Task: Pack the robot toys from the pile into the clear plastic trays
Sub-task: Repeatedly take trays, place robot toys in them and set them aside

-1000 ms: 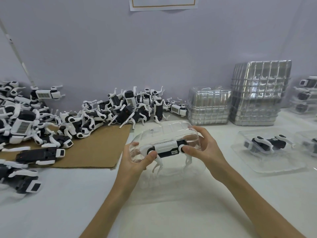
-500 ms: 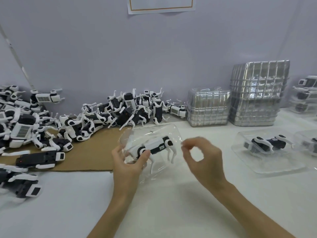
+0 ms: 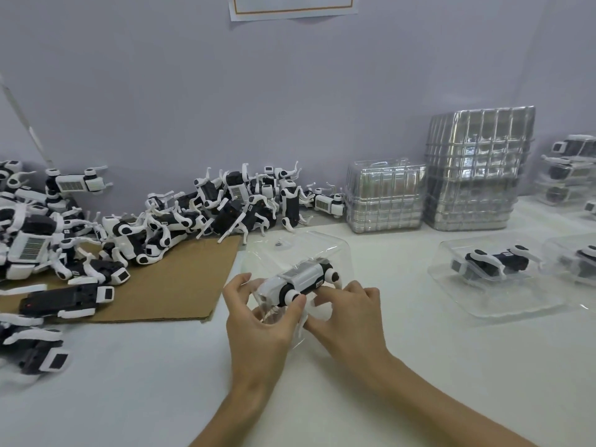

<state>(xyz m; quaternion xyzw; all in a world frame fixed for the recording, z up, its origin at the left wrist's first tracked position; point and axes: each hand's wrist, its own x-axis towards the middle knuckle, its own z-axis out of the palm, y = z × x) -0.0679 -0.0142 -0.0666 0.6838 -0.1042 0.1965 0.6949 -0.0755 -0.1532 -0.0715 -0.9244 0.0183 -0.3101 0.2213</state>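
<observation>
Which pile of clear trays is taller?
The right-hand stack of trays by the wall. It rises well above the shorter stack standing just to its left, nearer the toy pile.

This looks like a packing workshop. A long white counter (image 3: 129, 382) set against a bare wall (image 3: 161, 91) carries a heap of identical robot toys (image 3: 206, 214) on the left, stacks of empty clear trays (image 3: 477, 169) at the far right, and filled trays (image 3: 496, 272) near them.

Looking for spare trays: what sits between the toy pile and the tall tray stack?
A shorter stack of clear trays, between the toy pile and the tall tray stack; the head view shows it.
</observation>
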